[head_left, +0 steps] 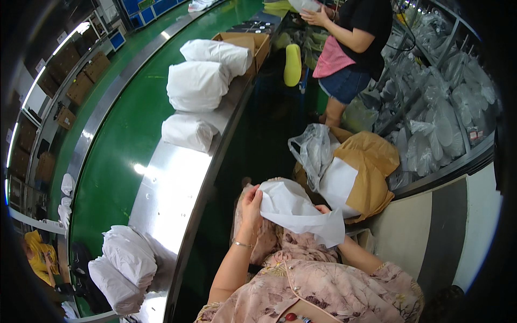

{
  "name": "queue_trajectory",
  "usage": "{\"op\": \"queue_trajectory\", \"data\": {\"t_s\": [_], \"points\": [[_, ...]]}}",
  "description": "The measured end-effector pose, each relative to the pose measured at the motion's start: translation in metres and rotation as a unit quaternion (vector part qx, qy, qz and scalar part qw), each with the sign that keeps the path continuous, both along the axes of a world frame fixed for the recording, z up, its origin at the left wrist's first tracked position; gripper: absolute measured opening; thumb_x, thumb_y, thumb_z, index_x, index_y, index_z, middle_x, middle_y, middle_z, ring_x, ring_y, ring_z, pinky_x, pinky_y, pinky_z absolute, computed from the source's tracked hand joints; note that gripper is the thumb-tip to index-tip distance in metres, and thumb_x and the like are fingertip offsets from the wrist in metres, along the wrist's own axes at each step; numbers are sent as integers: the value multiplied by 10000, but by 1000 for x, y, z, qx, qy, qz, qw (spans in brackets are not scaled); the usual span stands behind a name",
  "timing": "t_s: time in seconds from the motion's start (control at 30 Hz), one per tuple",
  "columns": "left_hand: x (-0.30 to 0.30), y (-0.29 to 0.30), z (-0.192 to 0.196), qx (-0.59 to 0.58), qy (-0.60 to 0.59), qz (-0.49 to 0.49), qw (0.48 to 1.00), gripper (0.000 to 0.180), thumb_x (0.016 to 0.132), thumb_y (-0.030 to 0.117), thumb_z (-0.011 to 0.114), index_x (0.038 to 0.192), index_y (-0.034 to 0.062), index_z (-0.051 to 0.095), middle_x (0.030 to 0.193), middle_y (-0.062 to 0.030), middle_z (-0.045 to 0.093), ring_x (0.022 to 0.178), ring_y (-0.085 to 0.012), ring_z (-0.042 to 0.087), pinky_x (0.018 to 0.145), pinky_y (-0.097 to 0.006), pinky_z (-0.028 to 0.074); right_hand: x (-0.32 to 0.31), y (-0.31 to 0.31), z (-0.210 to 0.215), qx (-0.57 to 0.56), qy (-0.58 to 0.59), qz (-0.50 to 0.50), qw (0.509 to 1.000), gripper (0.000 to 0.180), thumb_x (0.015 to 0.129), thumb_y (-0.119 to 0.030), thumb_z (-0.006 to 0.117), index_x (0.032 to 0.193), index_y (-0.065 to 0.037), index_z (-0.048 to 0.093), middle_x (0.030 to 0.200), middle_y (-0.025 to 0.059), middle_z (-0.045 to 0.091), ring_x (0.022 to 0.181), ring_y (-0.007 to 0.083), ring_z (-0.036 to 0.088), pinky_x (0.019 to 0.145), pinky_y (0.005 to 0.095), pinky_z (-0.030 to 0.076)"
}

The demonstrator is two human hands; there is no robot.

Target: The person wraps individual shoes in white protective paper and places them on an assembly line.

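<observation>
In front of my body I hold white wrapping paper, creased and bulging at the top, with a loose flap hanging on the right. My left hand pinches its left edge between thumb and fingers. Mostly hidden behind the paper, my right hand grips its right side, with only some fingertips showing. Whether something lies inside the paper cannot be seen. Just beyond my right hand is an open brown paper sack with white sheets in it and a clear plastic bag on top.
To my left runs a green conveyor belt with a metal ledge. White wrapped bundles sit on the ledge beside a cardboard box. A co-worker stands ahead, near a rack of bagged soles. Another person is far left.
</observation>
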State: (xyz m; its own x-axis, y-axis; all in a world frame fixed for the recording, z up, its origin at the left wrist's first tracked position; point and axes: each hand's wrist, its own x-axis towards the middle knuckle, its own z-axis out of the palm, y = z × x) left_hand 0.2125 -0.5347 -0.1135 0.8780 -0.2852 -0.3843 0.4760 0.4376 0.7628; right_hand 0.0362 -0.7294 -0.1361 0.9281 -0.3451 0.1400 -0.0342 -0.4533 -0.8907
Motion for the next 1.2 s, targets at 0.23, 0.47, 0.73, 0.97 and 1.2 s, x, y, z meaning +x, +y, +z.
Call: {"op": "queue_trajectory", "data": {"t_s": [0.23,0.47,0.73,0.97,1.2], "points": [[-1,3,-15,23,-10,11,1000,223,897,123,547,1087,7,564,1026,-51,581,910,-134,547,820,-258,454,-15,-7,58,-340,77,-32,937,263,802,-57,529,1064,-55,547,797,164,585,660,373,579,573,447,470],[0,1,16,118,-93,-36,988,250,895,178,571,1059,-10,574,920,-21,583,820,-77,513,738,-200,426,29,-26,120,-308,26,-38,950,209,775,-77,585,971,-10,553,904,158,535,820,350,539,688,417,449],[-1,-8,28,73,-110,-26,991,192,880,181,599,958,6,603,869,3,591,792,-53,509,695,-186,423,148,26,106,-295,-85,193,932,549,776,-243,659,1237,-31,449,1183,165,506,1093,322,500,890,358,423],[8,-5,34,-10,-56,17,998,302,917,310,526,948,15,587,892,-29,608,793,-101,554,719,-244,464,147,37,96,-62,-12,156,986,344,785,-249,654,1019,-6,586,933,121,558,819,273,571,701,336,469],[0,-2,38,-64,-32,8,997,278,880,265,593,986,10,557,892,-6,579,802,-72,514,721,-208,416,154,42,76,-249,-68,-48,965,243,752,-225,652,893,-32,610,878,106,547,829,287,532,684,377,448]]}}
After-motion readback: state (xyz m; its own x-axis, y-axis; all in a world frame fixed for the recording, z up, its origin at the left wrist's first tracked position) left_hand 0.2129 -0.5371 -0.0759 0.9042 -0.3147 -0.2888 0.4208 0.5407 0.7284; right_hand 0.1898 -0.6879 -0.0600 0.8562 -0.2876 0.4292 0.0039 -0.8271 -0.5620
